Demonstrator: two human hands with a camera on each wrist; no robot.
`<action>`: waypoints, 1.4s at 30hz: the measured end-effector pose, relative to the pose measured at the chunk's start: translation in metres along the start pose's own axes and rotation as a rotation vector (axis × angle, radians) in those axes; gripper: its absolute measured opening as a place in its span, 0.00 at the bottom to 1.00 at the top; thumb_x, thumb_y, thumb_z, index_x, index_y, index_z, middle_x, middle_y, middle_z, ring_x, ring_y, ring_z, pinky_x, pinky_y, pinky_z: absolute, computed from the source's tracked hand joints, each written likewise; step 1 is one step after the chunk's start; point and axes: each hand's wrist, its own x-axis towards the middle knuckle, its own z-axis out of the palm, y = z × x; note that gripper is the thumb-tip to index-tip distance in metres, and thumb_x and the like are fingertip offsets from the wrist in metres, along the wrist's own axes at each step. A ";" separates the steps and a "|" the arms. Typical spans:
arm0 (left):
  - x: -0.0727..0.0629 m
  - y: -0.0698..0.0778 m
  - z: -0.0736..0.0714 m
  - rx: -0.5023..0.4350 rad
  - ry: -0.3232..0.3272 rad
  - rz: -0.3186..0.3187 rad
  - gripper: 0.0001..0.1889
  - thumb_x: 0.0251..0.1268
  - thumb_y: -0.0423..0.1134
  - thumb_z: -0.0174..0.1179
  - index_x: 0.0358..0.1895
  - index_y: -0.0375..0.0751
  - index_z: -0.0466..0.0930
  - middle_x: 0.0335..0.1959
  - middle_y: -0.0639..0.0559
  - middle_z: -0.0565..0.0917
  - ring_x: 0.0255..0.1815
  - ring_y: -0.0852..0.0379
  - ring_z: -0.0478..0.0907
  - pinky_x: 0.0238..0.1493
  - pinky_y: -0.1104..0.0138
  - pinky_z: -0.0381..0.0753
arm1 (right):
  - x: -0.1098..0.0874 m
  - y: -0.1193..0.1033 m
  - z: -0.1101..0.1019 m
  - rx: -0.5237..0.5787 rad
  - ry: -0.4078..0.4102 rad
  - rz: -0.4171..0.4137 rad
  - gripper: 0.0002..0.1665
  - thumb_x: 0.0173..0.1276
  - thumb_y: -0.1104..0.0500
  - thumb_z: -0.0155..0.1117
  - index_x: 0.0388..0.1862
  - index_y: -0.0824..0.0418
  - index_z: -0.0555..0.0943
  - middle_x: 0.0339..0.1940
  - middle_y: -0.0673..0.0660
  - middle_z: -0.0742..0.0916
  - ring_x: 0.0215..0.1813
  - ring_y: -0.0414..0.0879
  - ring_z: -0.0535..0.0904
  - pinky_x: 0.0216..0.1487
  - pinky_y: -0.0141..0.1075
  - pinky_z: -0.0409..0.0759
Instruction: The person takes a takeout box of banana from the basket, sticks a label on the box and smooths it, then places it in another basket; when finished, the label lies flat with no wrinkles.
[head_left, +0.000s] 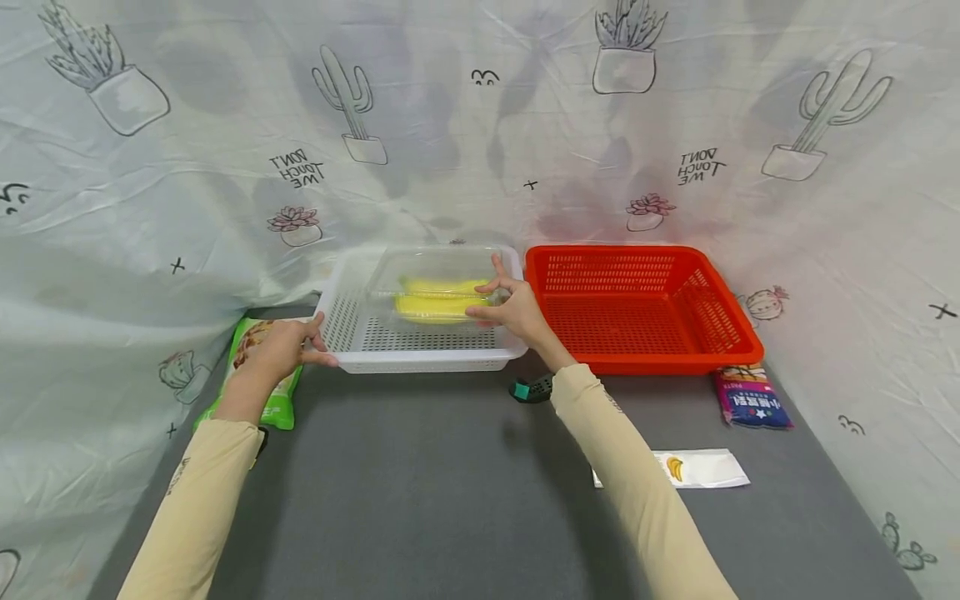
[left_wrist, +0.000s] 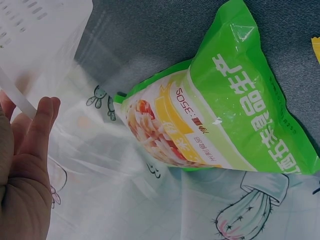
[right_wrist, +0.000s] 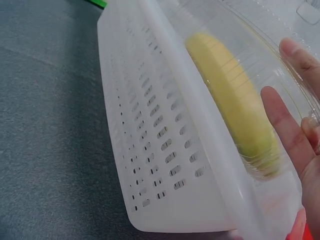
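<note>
A white perforated plastic basket (head_left: pixel 423 360) stands at the back of the table. My left hand (head_left: pixel 288 346) grips its left rim, and in the left wrist view the rim runs between the fingers (left_wrist: pixel 37 132). Inside the basket is a clear plastic box (head_left: pixel 386 283) with long yellow pieces (head_left: pixel 431 308) in it. One yellow piece (right_wrist: pixel 230 95) looks like a banana through the plastic. My right hand (head_left: pixel 517 312), fingers spread, holds the box by its right end. The box's far underside is hidden.
A red basket (head_left: pixel 645 364) adjoins on the right. A green food bag (left_wrist: pixel 240 100) lies left of the white basket. At the right are a purple packet (head_left: pixel 750 400) and a white strip with a banana picture (head_left: pixel 708 468). A black strap (head_left: pixel 531 390) lies near the right wrist.
</note>
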 end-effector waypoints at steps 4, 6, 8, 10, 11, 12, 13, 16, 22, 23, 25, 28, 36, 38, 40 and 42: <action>0.000 -0.001 0.001 0.009 0.018 0.017 0.14 0.45 0.41 0.74 0.21 0.39 0.77 0.66 0.29 0.61 0.35 0.40 0.78 0.31 0.62 0.67 | -0.004 -0.003 0.000 0.033 -0.007 -0.018 0.23 0.53 0.72 0.73 0.48 0.78 0.78 0.78 0.43 0.53 0.33 0.44 0.84 0.34 0.42 0.83; 0.000 -0.002 0.001 0.014 0.021 0.015 0.14 0.44 0.41 0.74 0.21 0.40 0.77 0.66 0.29 0.61 0.34 0.41 0.78 0.31 0.62 0.68 | -0.006 -0.005 0.000 0.063 -0.017 -0.035 0.23 0.53 0.74 0.72 0.48 0.79 0.77 0.78 0.45 0.53 0.17 0.42 0.75 0.34 0.43 0.83; 0.000 -0.002 0.001 0.017 0.023 0.010 0.13 0.45 0.42 0.74 0.21 0.40 0.78 0.66 0.30 0.61 0.36 0.39 0.78 0.31 0.62 0.68 | -0.008 -0.007 0.000 0.089 -0.028 -0.051 0.23 0.53 0.75 0.72 0.48 0.79 0.77 0.79 0.46 0.53 0.13 0.39 0.67 0.35 0.44 0.83; 0.000 -0.002 0.001 0.015 0.021 0.003 0.13 0.45 0.42 0.73 0.21 0.40 0.78 0.67 0.30 0.61 0.36 0.40 0.77 0.31 0.62 0.67 | -0.010 -0.010 0.001 0.100 -0.035 -0.063 0.23 0.52 0.75 0.71 0.48 0.78 0.77 0.78 0.45 0.54 0.13 0.39 0.66 0.35 0.45 0.83; 0.000 -0.002 0.001 0.017 0.021 0.005 0.13 0.45 0.42 0.73 0.21 0.40 0.77 0.67 0.30 0.61 0.34 0.41 0.77 0.31 0.62 0.67 | -0.011 -0.011 0.001 0.100 -0.037 -0.067 0.23 0.52 0.75 0.71 0.48 0.78 0.77 0.78 0.45 0.54 0.13 0.40 0.68 0.35 0.45 0.83; 0.000 -0.002 0.001 0.013 0.022 0.006 0.14 0.45 0.42 0.73 0.21 0.40 0.77 0.67 0.30 0.61 0.30 0.42 0.75 0.30 0.63 0.66 | -0.011 -0.012 0.002 0.104 -0.040 -0.068 0.23 0.53 0.76 0.71 0.48 0.78 0.77 0.78 0.44 0.54 0.13 0.40 0.69 0.35 0.45 0.83; 0.000 -0.002 0.001 0.014 0.024 0.008 0.14 0.45 0.42 0.73 0.20 0.40 0.77 0.67 0.30 0.61 0.27 0.45 0.73 0.29 0.63 0.66 | -0.013 -0.014 0.002 0.107 -0.041 -0.068 0.23 0.53 0.76 0.71 0.49 0.78 0.77 0.78 0.44 0.54 0.14 0.41 0.69 0.35 0.45 0.83; 0.001 -0.003 0.002 0.015 0.035 0.014 0.14 0.43 0.41 0.74 0.20 0.40 0.77 0.66 0.30 0.62 0.22 0.52 0.64 0.27 0.64 0.64 | -0.016 -0.019 0.005 0.106 -0.041 -0.068 0.24 0.53 0.75 0.71 0.49 0.79 0.76 0.79 0.46 0.54 0.16 0.42 0.74 0.35 0.44 0.83; 0.000 -0.004 0.004 0.021 0.049 0.031 0.14 0.43 0.40 0.75 0.19 0.40 0.76 0.65 0.30 0.63 0.25 0.51 0.69 0.28 0.64 0.65 | -0.029 -0.038 0.011 0.127 -0.046 -0.044 0.24 0.53 0.77 0.70 0.48 0.83 0.74 0.79 0.51 0.51 0.18 0.44 0.77 0.34 0.44 0.83; 0.000 -0.004 0.004 0.022 0.051 0.034 0.14 0.43 0.40 0.75 0.19 0.40 0.76 0.65 0.30 0.63 0.24 0.52 0.67 0.27 0.64 0.64 | -0.032 -0.041 0.012 0.125 -0.050 -0.045 0.24 0.53 0.77 0.70 0.48 0.84 0.74 0.79 0.52 0.51 0.18 0.44 0.76 0.34 0.44 0.83; 0.000 -0.004 0.004 0.023 0.052 0.042 0.14 0.43 0.39 0.75 0.19 0.40 0.76 0.65 0.30 0.63 0.20 0.54 0.61 0.26 0.64 0.63 | -0.037 -0.047 0.013 0.114 -0.054 -0.045 0.24 0.53 0.77 0.70 0.48 0.85 0.73 0.79 0.53 0.51 0.18 0.44 0.77 0.34 0.44 0.83; 0.000 -0.003 0.003 0.031 0.059 0.059 0.14 0.43 0.40 0.74 0.19 0.40 0.76 0.65 0.29 0.63 0.18 0.56 0.58 0.25 0.64 0.63 | -0.043 -0.051 0.015 0.074 -0.054 -0.052 0.24 0.53 0.76 0.71 0.47 0.84 0.74 0.79 0.55 0.52 0.17 0.45 0.76 0.34 0.42 0.83; 0.000 -0.003 0.002 0.052 0.060 0.067 0.13 0.43 0.42 0.73 0.20 0.41 0.77 0.65 0.30 0.64 0.16 0.56 0.57 0.24 0.64 0.62 | -0.054 -0.055 0.017 0.006 -0.062 -0.077 0.23 0.52 0.73 0.73 0.46 0.81 0.76 0.79 0.55 0.54 0.19 0.46 0.78 0.33 0.36 0.83; 0.001 -0.003 0.002 0.049 0.060 0.064 0.14 0.43 0.43 0.73 0.20 0.41 0.77 0.65 0.30 0.64 0.16 0.56 0.56 0.24 0.64 0.62 | -0.057 -0.057 0.017 -0.003 -0.063 -0.090 0.22 0.52 0.74 0.73 0.45 0.81 0.77 0.78 0.56 0.54 0.19 0.46 0.79 0.32 0.34 0.82; 0.001 -0.003 0.003 0.049 0.062 0.063 0.13 0.43 0.43 0.73 0.20 0.41 0.78 0.65 0.30 0.64 0.17 0.56 0.56 0.24 0.64 0.62 | -0.061 -0.057 0.017 0.011 -0.069 -0.091 0.22 0.52 0.75 0.72 0.45 0.82 0.76 0.78 0.55 0.54 0.21 0.46 0.81 0.32 0.34 0.82; 0.001 -0.003 0.003 0.047 0.065 0.063 0.13 0.43 0.42 0.74 0.20 0.41 0.78 0.65 0.30 0.65 0.17 0.56 0.57 0.25 0.64 0.62 | -0.065 -0.058 0.017 0.024 -0.074 -0.088 0.22 0.52 0.75 0.72 0.46 0.82 0.76 0.78 0.53 0.54 0.20 0.47 0.81 0.32 0.34 0.82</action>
